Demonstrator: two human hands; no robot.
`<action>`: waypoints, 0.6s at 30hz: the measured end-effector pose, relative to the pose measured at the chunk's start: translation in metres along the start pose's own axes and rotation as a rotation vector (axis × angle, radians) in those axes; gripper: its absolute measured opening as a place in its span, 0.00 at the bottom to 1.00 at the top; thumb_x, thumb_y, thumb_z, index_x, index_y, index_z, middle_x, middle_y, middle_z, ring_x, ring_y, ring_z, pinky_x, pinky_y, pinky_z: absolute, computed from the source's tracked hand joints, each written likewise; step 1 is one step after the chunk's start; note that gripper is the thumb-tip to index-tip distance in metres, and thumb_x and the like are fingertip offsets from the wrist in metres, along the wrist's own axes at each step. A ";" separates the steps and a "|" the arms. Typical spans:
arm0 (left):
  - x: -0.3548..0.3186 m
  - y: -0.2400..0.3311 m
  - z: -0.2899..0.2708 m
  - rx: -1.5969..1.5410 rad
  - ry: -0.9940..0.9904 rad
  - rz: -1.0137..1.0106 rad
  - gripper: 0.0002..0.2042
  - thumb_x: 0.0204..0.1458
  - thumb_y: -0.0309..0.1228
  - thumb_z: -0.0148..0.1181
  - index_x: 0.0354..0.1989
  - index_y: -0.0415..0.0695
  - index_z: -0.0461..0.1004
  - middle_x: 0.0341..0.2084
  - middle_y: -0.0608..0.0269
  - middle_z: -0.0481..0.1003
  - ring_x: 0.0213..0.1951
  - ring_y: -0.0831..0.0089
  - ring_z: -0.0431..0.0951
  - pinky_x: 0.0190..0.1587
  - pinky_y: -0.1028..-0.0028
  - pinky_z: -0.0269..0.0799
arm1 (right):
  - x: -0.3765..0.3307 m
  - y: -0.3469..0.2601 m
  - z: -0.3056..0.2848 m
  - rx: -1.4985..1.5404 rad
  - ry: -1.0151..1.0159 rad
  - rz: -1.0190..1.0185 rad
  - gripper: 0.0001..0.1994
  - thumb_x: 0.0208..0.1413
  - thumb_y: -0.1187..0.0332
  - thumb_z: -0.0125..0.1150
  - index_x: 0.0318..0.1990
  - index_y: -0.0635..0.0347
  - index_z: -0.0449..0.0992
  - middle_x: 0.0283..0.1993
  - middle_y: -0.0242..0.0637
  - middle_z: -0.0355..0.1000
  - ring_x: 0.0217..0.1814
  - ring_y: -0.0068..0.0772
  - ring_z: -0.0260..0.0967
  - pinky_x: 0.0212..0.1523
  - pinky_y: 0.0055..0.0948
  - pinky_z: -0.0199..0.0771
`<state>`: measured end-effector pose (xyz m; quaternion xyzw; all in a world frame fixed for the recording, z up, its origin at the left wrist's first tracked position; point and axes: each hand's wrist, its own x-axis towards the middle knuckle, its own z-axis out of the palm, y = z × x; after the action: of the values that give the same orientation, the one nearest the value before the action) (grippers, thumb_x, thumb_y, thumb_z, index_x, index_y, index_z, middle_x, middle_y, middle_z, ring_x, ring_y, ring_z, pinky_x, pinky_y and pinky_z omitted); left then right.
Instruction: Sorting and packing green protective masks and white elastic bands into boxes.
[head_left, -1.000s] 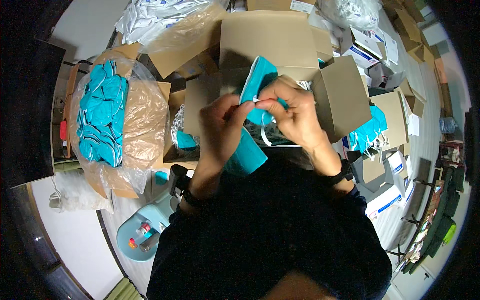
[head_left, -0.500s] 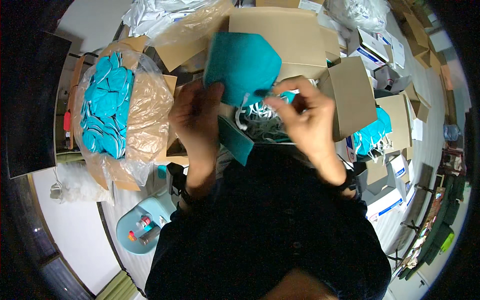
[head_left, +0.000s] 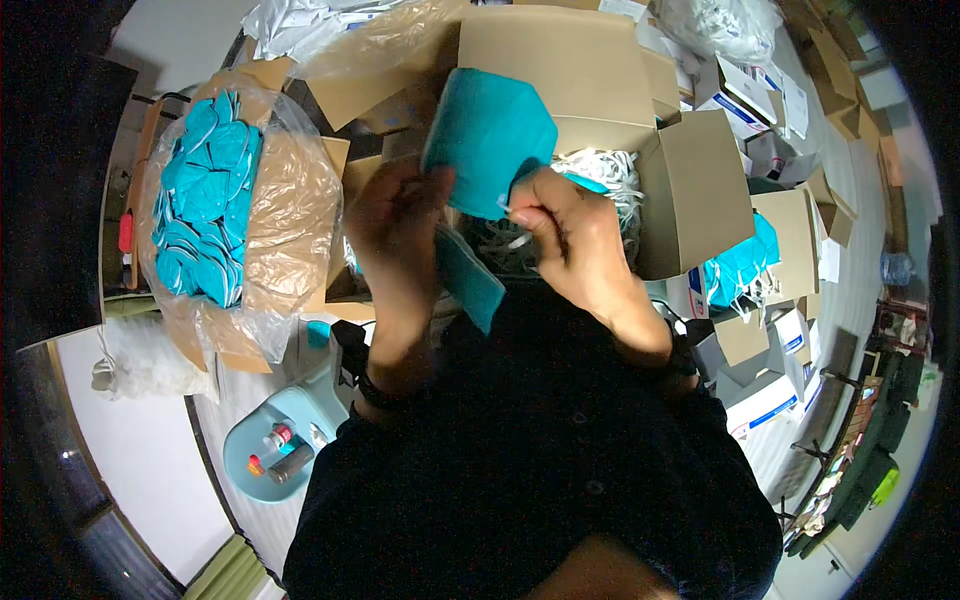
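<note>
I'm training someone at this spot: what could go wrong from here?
The right hand pinches only a corner of the teal mask, so its grip could slip. The second teal piece jutting from beside the left hand might drop. White straps heaped in the open carton could tangle.

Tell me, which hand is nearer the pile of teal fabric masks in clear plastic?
Left. The left hand is right of the pile; the right hand is farther right, by the open brown cardboard box.

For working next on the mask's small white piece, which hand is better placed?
Right hand, probably: its fingertips are at the white piece on the teal mask; the left hand is at the mask's left edge.
</note>
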<state>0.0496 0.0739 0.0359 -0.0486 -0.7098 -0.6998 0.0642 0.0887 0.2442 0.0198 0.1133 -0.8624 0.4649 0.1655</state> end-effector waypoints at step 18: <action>0.008 -0.017 0.000 0.126 0.147 0.168 0.04 0.50 0.22 0.62 0.33 0.37 0.76 0.23 0.71 0.72 0.26 0.84 0.67 0.30 0.82 0.61 | -0.004 -0.021 -0.032 -0.132 -0.089 0.035 0.08 0.48 0.87 0.58 0.32 0.66 0.72 0.26 0.41 0.72 0.27 0.31 0.73 0.32 0.25 0.72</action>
<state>0.0394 0.0736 0.0199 -0.0522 -0.7391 -0.6478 0.1773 0.1053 0.2598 0.0508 0.1074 -0.8996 0.4042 0.1258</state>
